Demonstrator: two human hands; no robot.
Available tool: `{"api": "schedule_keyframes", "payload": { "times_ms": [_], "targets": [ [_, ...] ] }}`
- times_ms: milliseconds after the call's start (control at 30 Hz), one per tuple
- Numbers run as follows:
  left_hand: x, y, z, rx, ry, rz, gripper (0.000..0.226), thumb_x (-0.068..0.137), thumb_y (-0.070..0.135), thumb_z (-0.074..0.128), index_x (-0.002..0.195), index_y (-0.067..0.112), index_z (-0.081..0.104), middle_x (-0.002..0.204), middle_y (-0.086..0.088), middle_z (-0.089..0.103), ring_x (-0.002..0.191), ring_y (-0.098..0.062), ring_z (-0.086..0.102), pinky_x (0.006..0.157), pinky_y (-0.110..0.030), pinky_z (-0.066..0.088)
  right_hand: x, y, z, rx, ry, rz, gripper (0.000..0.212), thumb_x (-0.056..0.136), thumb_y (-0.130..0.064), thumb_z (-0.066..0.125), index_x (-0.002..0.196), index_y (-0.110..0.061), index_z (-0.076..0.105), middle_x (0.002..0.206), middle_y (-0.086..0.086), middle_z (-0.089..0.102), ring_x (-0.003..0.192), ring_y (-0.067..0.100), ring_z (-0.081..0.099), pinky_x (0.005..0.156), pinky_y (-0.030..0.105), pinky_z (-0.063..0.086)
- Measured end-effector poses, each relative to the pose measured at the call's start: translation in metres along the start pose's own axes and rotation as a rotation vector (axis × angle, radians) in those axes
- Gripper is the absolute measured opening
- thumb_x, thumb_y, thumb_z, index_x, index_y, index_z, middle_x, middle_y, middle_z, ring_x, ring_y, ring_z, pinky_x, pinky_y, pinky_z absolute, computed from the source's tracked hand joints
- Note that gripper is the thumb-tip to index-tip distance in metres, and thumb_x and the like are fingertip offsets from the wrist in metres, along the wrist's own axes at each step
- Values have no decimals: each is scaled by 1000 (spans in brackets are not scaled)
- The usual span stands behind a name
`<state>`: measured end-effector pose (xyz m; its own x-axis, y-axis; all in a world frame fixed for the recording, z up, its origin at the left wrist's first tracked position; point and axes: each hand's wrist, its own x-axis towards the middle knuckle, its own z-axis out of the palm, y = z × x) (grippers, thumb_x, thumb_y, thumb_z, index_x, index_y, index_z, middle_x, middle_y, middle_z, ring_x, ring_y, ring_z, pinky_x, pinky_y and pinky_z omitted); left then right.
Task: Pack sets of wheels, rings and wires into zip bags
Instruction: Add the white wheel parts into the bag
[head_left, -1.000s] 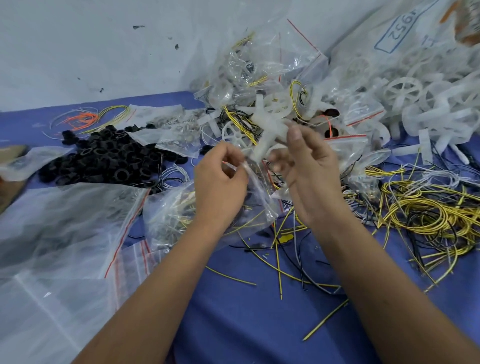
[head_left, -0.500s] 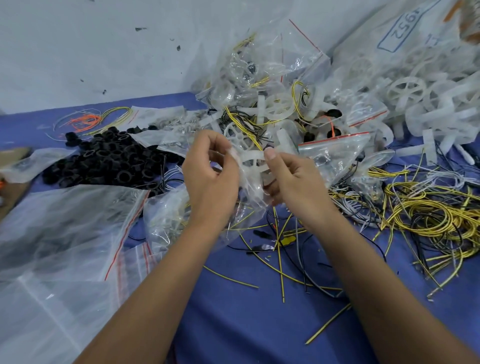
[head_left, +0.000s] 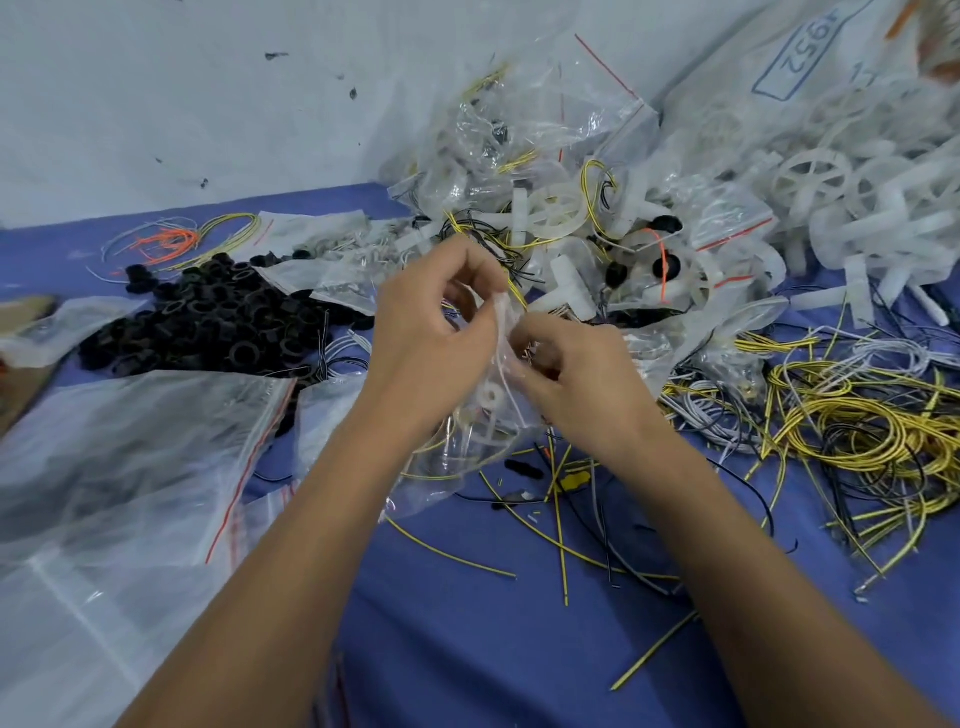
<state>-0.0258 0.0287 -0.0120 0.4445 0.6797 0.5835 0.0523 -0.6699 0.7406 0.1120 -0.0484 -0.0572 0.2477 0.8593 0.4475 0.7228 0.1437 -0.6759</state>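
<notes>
A second ago your right hand (head_left: 566, 384) held a white wheel at the mouth of the zip bag (head_left: 467, 441); now the white wheel (head_left: 491, 397) sits inside, so this set looks nearly ready to seal. Both hands have closed in together above the blue table (head_left: 493, 649): your left hand (head_left: 431, 338) pinches the bag's top edge, and your right, fingers curled, grips the opposite lip.

Blue table cloth (head_left: 467, 649), black rings (head_left: 208, 322), white spoked wheels (head_left: 810, 179), yellow-and-black striped wires (head_left: 852, 436), orange wires (head_left: 166, 241), clear zip bags with red seal lines (head_left: 130, 457), pale grey wall (head_left: 182, 104) with dark specks.
</notes>
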Motion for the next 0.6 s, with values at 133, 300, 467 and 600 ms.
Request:
{"api": "schedule_keyframes", "payload": {
  "times_ms": [133, 300, 467, 600],
  "targets": [
    [-1, 4, -1, -53, -107, 49, 18, 78, 5, 63, 82, 22, 61, 81, 7, 63, 73, -22, 59, 56, -24, 43, 3, -2, -3, -120, 54, -131, 5, 88, -16, 73, 84, -15, 70, 67, -13, 51, 59, 1, 46, 60, 19, 33],
    [0, -1, -4, -4, -68, -25, 16, 84, 5, 63, 84, 21, 61, 80, 8, 63, 70, -20, 59, 59, -19, 43, 2, -7, -5, 109, 147, -88, 16, 79, -11, 80, 91, -19, 72, 72, -17, 59, 57, 5, 53, 57, 19, 45],
    [2, -7, -10, 67, -66, -91, 16, 84, 6, 68, 84, 21, 64, 79, 4, 65, 63, -9, 55, 59, -18, 45, 1, -8, -3, 7, 101, -231, 21, 77, -1, 82, 86, -12, 66, 74, -14, 53, 58, 14, 51, 56, 19, 42],
    [2, -1, -8, 30, -88, -14, 13, 82, 12, 67, 85, 24, 64, 81, 9, 66, 67, -12, 58, 59, -14, 41, 2, -12, 4, -128, 198, -314, 23, 84, -14, 62, 76, -26, 44, 69, -16, 39, 60, 8, 38, 58, 17, 31]
  ]
}}
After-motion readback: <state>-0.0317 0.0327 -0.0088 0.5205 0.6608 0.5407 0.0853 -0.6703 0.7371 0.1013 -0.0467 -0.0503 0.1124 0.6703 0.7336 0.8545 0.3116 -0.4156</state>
